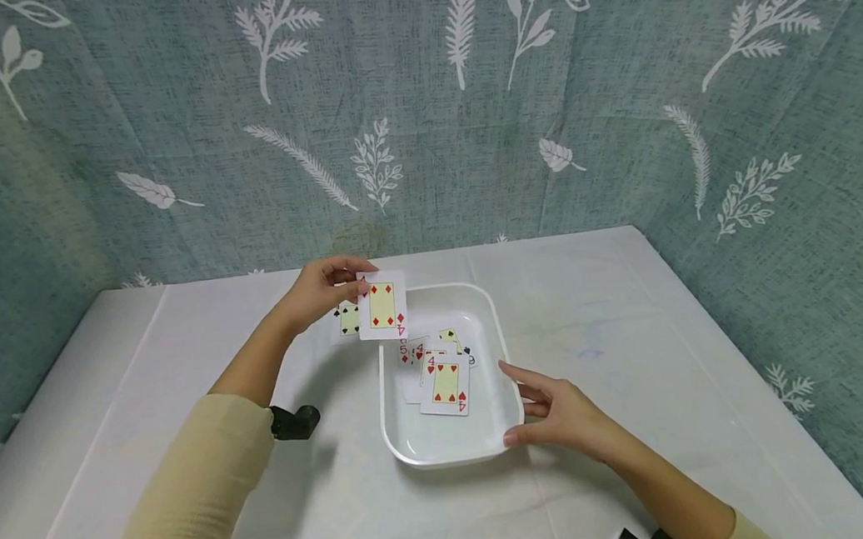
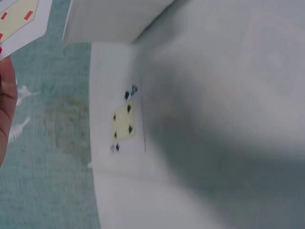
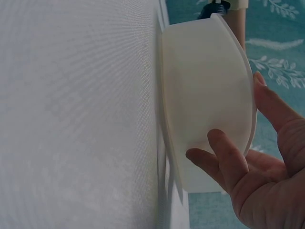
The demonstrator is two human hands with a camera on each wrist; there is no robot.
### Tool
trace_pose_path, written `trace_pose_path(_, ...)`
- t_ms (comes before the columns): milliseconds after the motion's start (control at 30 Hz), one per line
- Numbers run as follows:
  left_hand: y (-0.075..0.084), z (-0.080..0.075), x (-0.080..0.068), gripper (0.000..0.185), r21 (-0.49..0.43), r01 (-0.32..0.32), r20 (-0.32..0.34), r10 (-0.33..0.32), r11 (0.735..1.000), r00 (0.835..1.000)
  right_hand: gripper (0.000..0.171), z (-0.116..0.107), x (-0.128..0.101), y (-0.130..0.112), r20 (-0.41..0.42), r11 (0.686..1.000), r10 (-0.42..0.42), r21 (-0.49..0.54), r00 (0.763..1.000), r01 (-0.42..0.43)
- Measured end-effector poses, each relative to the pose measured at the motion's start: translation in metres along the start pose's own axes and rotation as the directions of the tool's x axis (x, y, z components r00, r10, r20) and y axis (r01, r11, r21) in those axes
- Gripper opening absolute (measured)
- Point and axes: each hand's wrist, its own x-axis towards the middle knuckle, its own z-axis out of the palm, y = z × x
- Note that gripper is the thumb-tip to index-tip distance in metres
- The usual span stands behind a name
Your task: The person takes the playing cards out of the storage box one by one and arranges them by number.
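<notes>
Lower cards in the tray mostly covered, their faces unreadable; spade card blurred.

My right hand rests against the outer wall of the white tray, fingers straight, one fingertip at the rim. The tray stands on the white table. A patterned teal cloth lies beyond.

A white counter carries a white tray at its centre. A face-up black-suited playing card lies flat on the counter just beside the tray's far left corner, at about ten o'clock from the tray.
</notes>
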Motion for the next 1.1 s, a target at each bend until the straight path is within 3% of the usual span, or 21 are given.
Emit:
trace_pose_path(233, -0.009, -0.018, -0.008, 0.030, 0.023, 0.010, -0.009, -0.010, 1.000, 1.000, 0.097, 0.000, 0.001, 0.000, 0.008, 1.000, -0.008, -0.007, 1.000, 0.008)
trace_pose_path(433, -0.021, -0.027, -0.015, 0.030, 0.012, 0.013, -0.065, -0.012, 1.000, 0.998, 0.098, -0.001, -0.001, 0.001, 0.008, 1.000, 0.004, 0.002, 1.000, -0.004)
trace_pose_path(633, -0.032, -0.036, -0.021, 0.031, 0.072, 0.018, -0.120, -0.009, 0.997, 0.993, 0.097, -0.002, -0.003, 0.001, 0.004, 1.000, 0.008, 0.003, 1.000, -0.008)
trace_pose_path(1100, -0.050, -0.064, -0.038, 0.035, 0.155, 0.156, -0.200, -0.124, 0.975, 0.972, 0.095, -0.001, -0.003, -0.003, 0.002, 1.000, 0.001, -0.003, 1.000, -0.001)
